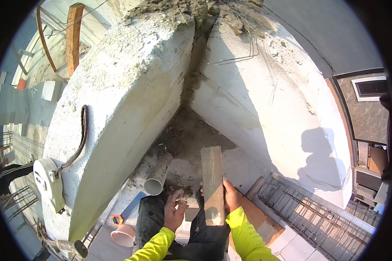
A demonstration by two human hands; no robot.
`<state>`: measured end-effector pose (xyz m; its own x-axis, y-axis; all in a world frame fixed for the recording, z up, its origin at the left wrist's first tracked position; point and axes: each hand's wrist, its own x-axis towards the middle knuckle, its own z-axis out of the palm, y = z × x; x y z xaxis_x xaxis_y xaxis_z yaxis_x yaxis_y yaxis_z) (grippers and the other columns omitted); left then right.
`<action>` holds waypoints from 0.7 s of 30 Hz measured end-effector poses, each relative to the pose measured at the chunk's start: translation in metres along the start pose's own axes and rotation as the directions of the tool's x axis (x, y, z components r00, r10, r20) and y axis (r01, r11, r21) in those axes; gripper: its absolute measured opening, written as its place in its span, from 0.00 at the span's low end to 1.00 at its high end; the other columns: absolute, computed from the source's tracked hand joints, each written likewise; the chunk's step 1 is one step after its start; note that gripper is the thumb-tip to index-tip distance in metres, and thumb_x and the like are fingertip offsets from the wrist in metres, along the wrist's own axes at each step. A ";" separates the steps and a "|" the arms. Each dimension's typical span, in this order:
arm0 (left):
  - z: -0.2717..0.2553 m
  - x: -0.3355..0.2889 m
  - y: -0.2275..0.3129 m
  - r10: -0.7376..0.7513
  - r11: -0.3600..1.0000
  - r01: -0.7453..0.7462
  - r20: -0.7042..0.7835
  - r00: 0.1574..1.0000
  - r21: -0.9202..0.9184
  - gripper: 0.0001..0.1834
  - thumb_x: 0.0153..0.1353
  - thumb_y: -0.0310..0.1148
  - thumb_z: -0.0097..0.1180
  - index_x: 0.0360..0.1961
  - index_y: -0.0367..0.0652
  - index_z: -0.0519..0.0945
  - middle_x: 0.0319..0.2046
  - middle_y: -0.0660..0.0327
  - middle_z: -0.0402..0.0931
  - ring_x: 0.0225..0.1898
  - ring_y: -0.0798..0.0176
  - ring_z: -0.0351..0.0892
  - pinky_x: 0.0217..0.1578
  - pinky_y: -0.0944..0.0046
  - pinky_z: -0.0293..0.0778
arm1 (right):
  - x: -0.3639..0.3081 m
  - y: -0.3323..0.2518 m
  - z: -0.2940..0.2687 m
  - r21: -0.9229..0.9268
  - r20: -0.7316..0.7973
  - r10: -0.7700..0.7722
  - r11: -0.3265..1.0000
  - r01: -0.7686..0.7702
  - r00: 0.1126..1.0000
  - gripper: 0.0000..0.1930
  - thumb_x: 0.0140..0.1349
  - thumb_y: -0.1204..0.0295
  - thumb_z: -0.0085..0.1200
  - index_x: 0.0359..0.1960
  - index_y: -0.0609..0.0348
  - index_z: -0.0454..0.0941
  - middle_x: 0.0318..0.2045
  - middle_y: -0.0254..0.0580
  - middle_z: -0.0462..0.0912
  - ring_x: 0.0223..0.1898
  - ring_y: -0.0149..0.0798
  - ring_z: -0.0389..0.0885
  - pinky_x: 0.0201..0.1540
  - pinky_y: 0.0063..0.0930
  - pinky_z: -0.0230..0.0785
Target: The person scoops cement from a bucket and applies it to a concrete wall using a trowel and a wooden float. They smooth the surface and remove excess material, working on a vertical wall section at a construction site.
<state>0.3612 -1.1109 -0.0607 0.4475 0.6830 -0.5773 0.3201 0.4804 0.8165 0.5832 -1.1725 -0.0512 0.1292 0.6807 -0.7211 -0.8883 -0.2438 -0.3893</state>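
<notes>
Upright in front of my right knee stands a flat grey-brown wooden board [212, 185], smeared with dried mortar. My right hand [231, 198] grips it by its right edge, and some fingertips show at its left edge. My left hand [174, 212] is held over my left knee with its fingers apart and nothing in them. Just beyond that hand lies a pale plastic pipe [159, 174] with its open end toward me. A handsaw [130, 208] with a blue blade and an orange handle rests left of my knee.
Two white block walls [130, 100] meet in a mortared corner ahead. On the left one sits a white tape measure [48, 182] with a dark strap. A pink bucket [123, 235] is at lower left, near a hammer [72, 247]. Rebar cages [309, 213] lie at right.
</notes>
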 end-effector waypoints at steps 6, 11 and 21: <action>0.104 0.069 0.036 -0.051 0.498 0.467 0.513 0.857 -0.730 0.36 0.69 0.56 0.48 0.63 0.34 0.70 0.57 0.49 0.75 0.56 0.52 0.76 0.60 0.53 0.70 | -0.035 -0.043 -0.010 0.139 0.266 0.366 0.901 -0.411 0.892 0.37 0.72 0.40 0.31 0.53 0.66 0.75 0.39 0.55 0.83 0.34 0.47 0.86 0.39 0.39 0.82; 0.153 0.156 0.027 -0.367 0.562 0.377 0.187 0.911 -0.736 0.28 0.70 0.50 0.48 0.59 0.37 0.71 0.54 0.51 0.77 0.53 0.57 0.78 0.56 0.60 0.71 | -0.006 -0.074 -0.067 -0.276 -0.093 0.152 0.946 -0.172 0.984 0.23 0.72 0.51 0.48 0.48 0.61 0.78 0.38 0.48 0.84 0.34 0.41 0.86 0.38 0.35 0.81; 0.194 0.424 -0.043 -0.254 0.927 0.001 -0.629 0.735 -0.374 0.36 0.65 0.49 0.49 0.68 0.36 0.65 0.62 0.38 0.70 0.65 0.38 0.67 0.64 0.52 0.62 | -0.115 -0.166 -0.185 -0.720 -0.449 0.076 0.560 -0.411 0.890 0.14 0.73 0.66 0.52 0.50 0.66 0.75 0.41 0.48 0.83 0.40 0.38 0.85 0.46 0.32 0.80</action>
<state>0.6995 -0.9489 -0.3416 -0.2778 0.7256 -0.6295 -0.0148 0.6520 0.7581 0.7978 -1.3385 -0.0095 0.2452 0.2774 -0.9289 -0.2331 -0.9132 -0.3342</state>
